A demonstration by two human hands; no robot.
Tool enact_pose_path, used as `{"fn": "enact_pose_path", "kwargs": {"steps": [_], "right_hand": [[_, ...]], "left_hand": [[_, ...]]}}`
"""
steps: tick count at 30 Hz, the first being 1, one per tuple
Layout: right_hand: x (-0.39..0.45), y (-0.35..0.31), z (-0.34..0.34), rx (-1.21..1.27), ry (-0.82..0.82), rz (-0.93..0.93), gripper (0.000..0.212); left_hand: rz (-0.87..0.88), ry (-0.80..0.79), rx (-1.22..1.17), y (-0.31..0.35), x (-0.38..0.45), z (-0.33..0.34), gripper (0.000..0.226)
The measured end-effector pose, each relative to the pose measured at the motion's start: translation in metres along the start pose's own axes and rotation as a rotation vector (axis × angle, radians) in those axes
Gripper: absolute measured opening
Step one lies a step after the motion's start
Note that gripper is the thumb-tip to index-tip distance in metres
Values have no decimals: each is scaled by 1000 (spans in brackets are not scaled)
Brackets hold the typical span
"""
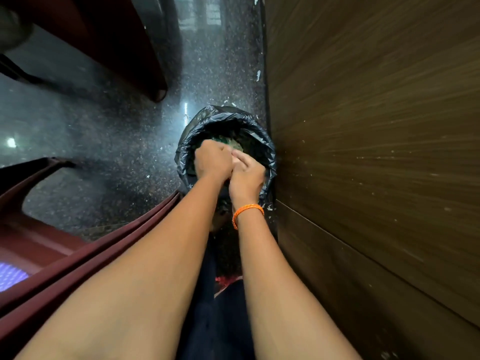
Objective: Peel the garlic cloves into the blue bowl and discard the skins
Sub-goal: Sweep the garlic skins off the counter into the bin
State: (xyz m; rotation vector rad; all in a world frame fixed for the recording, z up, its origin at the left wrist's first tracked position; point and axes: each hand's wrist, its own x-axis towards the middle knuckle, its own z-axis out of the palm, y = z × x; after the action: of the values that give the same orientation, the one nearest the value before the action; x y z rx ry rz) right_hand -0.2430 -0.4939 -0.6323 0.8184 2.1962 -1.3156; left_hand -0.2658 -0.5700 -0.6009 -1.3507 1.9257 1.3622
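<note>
A bin lined with a black plastic bag (267, 152) stands on the floor against a wooden panel. Both my hands are held together right above its opening. My left hand (213, 159) is curled into a fist, and what is inside it is hidden. My right hand (246, 175), with an orange band (248, 210) on its wrist, lies against the left hand's fingers with loosely bent fingers. Greenish waste (220, 141) shows in the bin beyond my knuckles. Pale skin flakes (258, 75) lie on the floor near the bin. No garlic cloves or blue bowl are in view.
A brown wooden panel (363, 152) fills the right side, close to the bin. A maroon plastic chair (78, 250) is at my lower left and another chair (117, 48) at the upper left. Dark speckled floor (104, 126) lies between them.
</note>
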Motion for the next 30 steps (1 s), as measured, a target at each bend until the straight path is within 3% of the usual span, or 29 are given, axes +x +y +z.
{"fn": "enact_pose_path", "kwargs": {"steps": [1, 3, 6, 9, 10, 12, 15, 19, 21, 24, 30], "right_hand": [[-12, -19, -12, -55, 75, -56, 24], [-30, -41, -32, -183, 183, -131, 23], [-56, -73, -51, -281, 170, -205, 11], [-82, -99, -71, -313, 193, -275, 31], [-91, -106, -78, -306, 174, -294, 29], [-113, -117, -94, -274, 59, -340, 9], [-151, -141, -127, -218, -74, -319, 47], [-225, -180, -186, -120, -84, -349, 49], [-265, -203, -223, -42, -3, -429, 47], [-319, -228, -290, -9, 111, -613, 41], [-370, -229, -419, 54, 415, -756, 33]], "left_hand": [[24, 69, 66, 0, -7, -6, 18], [40, 153, 123, -1, -31, -18, 36], [41, 162, 102, 8, -72, -29, 56], [144, 90, 6, 22, -107, -44, 35], [167, 48, -18, 26, -119, -49, 22], [202, -36, -65, 30, -138, -60, 32], [223, -90, -174, 31, -163, -70, 32], [321, -86, -188, 83, -273, -100, 34], [390, -57, -220, 110, -332, -112, 19], [536, -28, -246, 141, -412, -124, 22], [875, -255, -178, 181, -538, -103, 21]]}}
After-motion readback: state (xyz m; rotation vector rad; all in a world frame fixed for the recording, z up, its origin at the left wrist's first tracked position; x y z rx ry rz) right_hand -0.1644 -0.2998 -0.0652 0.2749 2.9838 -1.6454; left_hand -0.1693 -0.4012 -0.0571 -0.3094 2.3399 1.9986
